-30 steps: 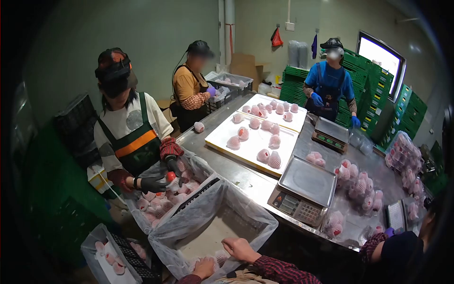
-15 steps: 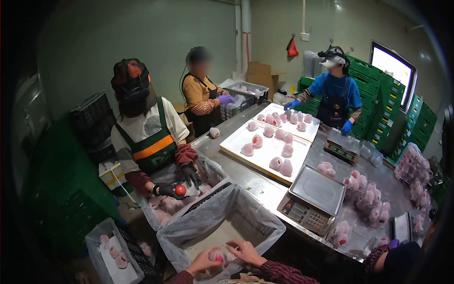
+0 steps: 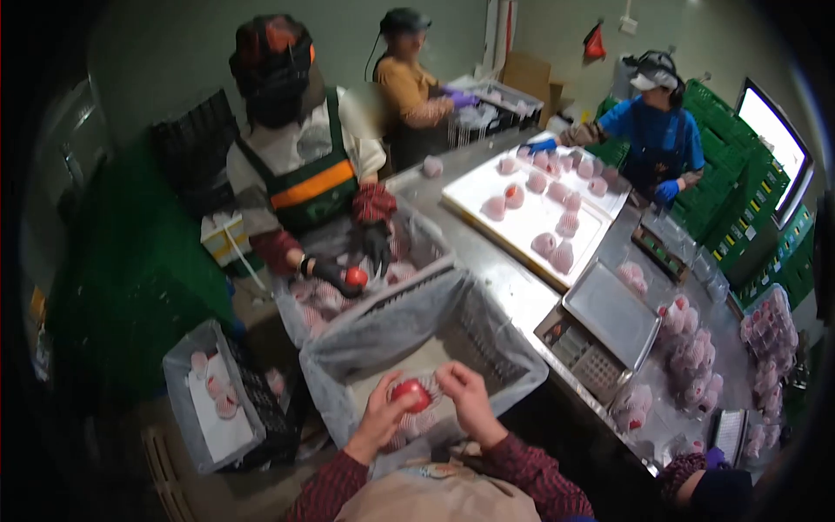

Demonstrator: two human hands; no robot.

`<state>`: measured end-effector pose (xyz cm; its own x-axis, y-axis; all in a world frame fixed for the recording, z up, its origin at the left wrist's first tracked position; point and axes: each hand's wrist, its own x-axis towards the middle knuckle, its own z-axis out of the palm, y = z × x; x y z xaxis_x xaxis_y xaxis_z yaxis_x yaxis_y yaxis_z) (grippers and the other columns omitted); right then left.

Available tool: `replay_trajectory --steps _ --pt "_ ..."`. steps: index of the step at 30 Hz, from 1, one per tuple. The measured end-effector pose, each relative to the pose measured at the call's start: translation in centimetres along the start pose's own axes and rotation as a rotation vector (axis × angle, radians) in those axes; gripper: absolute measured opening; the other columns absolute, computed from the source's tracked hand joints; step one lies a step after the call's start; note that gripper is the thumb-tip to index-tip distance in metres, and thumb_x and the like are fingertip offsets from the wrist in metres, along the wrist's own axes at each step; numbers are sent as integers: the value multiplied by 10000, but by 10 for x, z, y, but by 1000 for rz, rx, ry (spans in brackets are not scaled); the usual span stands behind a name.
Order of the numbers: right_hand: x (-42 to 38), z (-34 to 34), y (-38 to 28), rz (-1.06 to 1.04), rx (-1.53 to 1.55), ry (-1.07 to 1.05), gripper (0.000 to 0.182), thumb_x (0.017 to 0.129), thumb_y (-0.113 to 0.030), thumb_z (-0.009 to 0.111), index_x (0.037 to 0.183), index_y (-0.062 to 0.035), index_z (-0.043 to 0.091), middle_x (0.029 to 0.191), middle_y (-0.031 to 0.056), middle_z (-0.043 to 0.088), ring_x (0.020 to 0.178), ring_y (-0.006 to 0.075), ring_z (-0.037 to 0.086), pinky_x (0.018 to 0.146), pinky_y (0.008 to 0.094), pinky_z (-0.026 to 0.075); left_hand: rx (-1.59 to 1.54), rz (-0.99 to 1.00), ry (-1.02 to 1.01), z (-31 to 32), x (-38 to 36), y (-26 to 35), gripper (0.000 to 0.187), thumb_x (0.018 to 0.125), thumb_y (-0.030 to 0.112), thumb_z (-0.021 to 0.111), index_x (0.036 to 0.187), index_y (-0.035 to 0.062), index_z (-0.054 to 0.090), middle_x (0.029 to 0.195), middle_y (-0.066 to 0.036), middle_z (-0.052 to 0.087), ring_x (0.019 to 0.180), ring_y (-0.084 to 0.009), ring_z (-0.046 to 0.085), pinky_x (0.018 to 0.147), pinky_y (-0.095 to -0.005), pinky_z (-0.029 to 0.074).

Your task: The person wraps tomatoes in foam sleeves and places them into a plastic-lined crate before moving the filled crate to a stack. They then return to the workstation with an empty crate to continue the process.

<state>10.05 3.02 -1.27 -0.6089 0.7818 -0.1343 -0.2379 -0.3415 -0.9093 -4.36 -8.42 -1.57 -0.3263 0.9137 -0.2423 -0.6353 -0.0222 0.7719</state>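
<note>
My left hand (image 3: 383,415) is wrapped round a glossy red fruit (image 3: 412,395), with the thumb across its front. A white foam net (image 3: 432,391) shows along the fruit's right side. With fingertips pinched together, my right hand (image 3: 470,398) holds the edge of that net. Both hands are over the near end of a crate lined with clear plastic (image 3: 335,361). Below the fruit, pinkish netted fruit (image 3: 417,424) lies in the crate, partly hidden by my hands.
Opposite, a black-gloved person holds a red fruit (image 3: 355,277) over another lined crate (image 3: 435,252). A smaller crate (image 3: 187,418) stands lower left. The steel table (image 3: 487,261) carries a white tray (image 3: 487,230), a scale (image 3: 613,309) and netted fruit. Two other people stand behind.
The red fruit in my left hand shows more of its bare surface now, and my right hand has risen, pulling at the net. The view has shifted, so the surroundings sit further right.
</note>
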Motion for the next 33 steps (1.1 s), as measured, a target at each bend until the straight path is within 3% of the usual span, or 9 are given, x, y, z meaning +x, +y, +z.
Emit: replay_trajectory --steps 5,10,12,15,20,26,28,29,33 --pt "0 6 -16 179 322 37 161 1027 -213 628 958 -70 657 843 -41 606 721 37 545 671 232 463 -277 -245 -257 -3 -19 8 639 893 332 777 1350 -28 511 1238 -114 644 1122 -211 645 1010 -374 515" --pt "-8 5 -2 -71 -262 88 132 1041 -129 578 1074 -7 620 904 -10 622 761 63 583 706 224 479 -404 -179 -187 17 -22 21 586 947 382 724 1325 -27 540 1227 -119 653 1126 -222 646 1001 -390 523" --pt "-16 8 -13 -48 -273 79 163 1007 -53 582 1161 -2 591 989 19 621 870 87 598 760 244 490 -137 26 -59 27 -16 35 493 1014 373 642 1302 -17 557 1224 -94 649 1112 -178 637 989 -348 509" --pt "-29 22 -39 -414 -508 -79 544 799 -102 818 1279 -35 570 1202 131 566 1068 232 607 879 350 524 -43 77 63 33 -15 31 419 1066 362 552 1261 -8 586 1177 -88 660 1070 -167 643 952 -323 515" --pt "-28 36 -42 -595 -834 -112 686 721 -81 862 1330 -41 548 1295 173 526 1162 355 579 997 416 481 236 76 145 31 -17 12 412 1089 371 503 1177 -6 643 1056 -56 662 956 -106 596 855 -279 489" --pt "-32 28 -51 -324 -430 -155 646 861 -157 804 1406 -50 475 1297 142 550 1114 272 609 887 368 530 450 88 203 27 -23 30 399 1107 315 470 847 44 606 784 62 497 746 -35 411 615 -265 361" --pt "-32 23 -52 171 260 -283 664 963 -449 677 1426 -34 442 1221 141 605 907 229 659 807 337 542 513 277 214 32 -20 37 357 1088 314 521 806 97 561 717 93 456 662 -10 393 532 -237 278" --pt "-31 27 -57 259 235 -267 774 1012 -659 427 1395 12 450 1077 164 664 682 193 640 620 284 524 601 222 207 25 -23 41 301 1078 304 530 965 47 638 853 47 587 787 -30 510 642 -234 410" --pt "-32 17 -54 583 447 -219 851 995 -738 329 1324 30 493 956 184 687 526 166 578 461 246 469 430 292 95 37 -29 40 277 1020 190 616 1208 -13 630 1100 -38 662 1026 -103 598 887 -279 487"
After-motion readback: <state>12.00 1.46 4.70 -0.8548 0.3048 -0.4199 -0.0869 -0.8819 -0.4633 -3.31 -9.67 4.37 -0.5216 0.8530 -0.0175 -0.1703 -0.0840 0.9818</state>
